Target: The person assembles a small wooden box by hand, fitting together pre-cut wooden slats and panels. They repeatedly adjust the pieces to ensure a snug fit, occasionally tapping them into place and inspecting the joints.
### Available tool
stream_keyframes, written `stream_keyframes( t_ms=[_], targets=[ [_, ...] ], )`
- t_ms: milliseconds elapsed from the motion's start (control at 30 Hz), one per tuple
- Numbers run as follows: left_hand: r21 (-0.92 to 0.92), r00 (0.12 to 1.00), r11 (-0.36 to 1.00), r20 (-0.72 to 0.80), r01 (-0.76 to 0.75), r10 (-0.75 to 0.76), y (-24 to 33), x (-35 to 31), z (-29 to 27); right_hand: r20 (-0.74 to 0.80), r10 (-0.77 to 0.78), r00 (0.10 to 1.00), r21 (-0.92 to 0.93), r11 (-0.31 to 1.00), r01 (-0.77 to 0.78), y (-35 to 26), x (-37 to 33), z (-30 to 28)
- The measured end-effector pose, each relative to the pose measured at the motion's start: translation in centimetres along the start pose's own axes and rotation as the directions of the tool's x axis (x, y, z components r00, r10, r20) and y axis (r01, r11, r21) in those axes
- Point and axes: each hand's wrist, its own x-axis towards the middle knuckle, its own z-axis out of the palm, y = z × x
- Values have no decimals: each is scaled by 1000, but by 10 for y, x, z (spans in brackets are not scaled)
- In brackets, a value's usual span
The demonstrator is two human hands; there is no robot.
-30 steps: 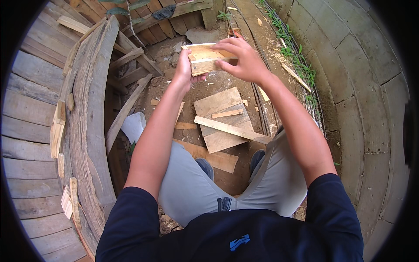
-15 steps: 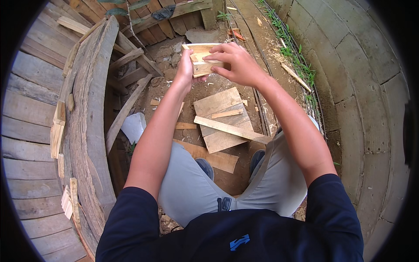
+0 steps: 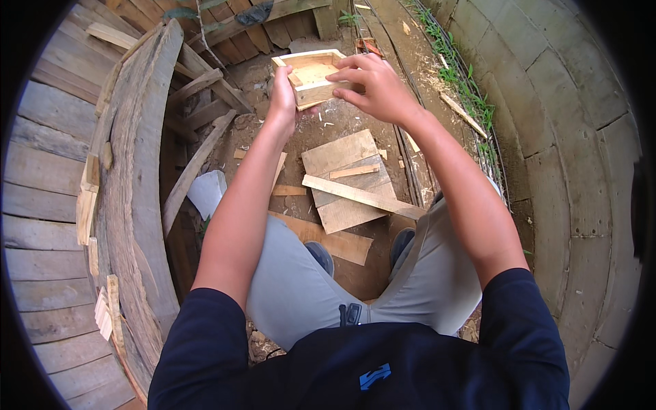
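A small, shallow wooden box (image 3: 314, 96) with an open top and pale wood walls is held out in front of me, above the ground. My left hand (image 3: 282, 97) grips its left end, thumb on the near left corner and fingers underneath. At the right end, my right hand (image 3: 376, 87) has its fingers spread and slightly bent, with the fingertips over or against the box's right side. Whether they touch it I cannot tell. Below lies a square wooden board (image 3: 342, 152) bearing a long thin strip (image 3: 362, 197) and a short strip (image 3: 354, 171).
A flat plank (image 3: 342, 247) lies between my shoes. On the left runs a thick weathered beam (image 3: 140, 171) with wood offcuts (image 3: 85, 205) along it. A white object (image 3: 207, 193) sits beside leaning scrap boards. A block wall (image 3: 553, 171) rises on the right, with weeds (image 3: 471, 96) beside it.
The box has tilted so that more of its inside shows, and it sits slightly higher in view. My right hand's fingers have moved toward its right end.
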Motion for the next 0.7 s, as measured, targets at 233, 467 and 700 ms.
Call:
stream_keyframes(
  t_ms=[233,467,700],
  targets=[
    [-49,998,998,-29,-48,47,2,-3,2,-105,-115,988,-107,989,104,0,0,-1],
    [-101,997,992,-28,-71,69,-1,2,-1,-204,-124,971,-60,992,114,-5,4,-1],
    [-64,999,997,-21,-47,45,0,-1,3,-146,-50,988,-67,997,41,-7,2,0]
  ],
)
